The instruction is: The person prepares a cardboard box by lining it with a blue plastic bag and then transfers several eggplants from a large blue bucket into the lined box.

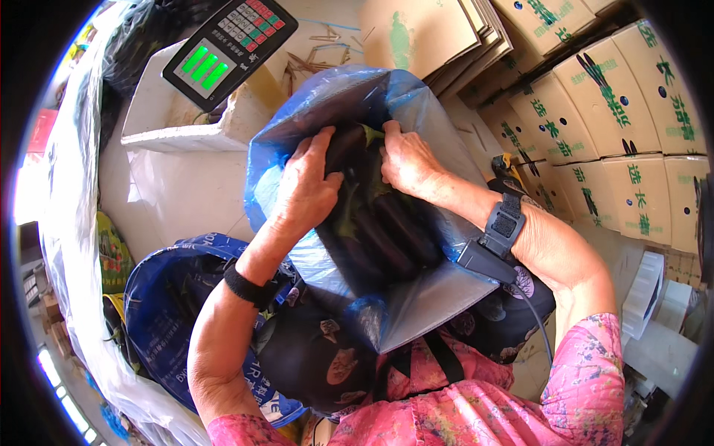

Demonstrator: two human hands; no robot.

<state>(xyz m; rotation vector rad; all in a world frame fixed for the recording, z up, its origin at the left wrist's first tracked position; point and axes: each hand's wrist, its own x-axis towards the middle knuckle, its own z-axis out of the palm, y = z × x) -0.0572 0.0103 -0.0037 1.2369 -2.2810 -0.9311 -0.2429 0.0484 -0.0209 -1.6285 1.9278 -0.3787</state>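
Note:
Between my knees stands an open cardboard box (429,318) lined with a blue plastic bag (446,122). Long dark eggplants (385,234) lie side by side in it. My left hand (309,178) rests with spread fingers on an eggplant near the far left of the box, its fingertips partly in shadow. The curled fingers of my right hand (407,159) are at the green stem end of an eggplant (372,134), by the far right part of the box; whether they grip it is unclear.
A digital scale display (223,50) stands over a white foam box (184,142) at the upper left. A blue woven sack (162,329) with eggplants is at my left. Flat cardboard (418,33) lies ahead; stacked printed cartons (602,111) line the right.

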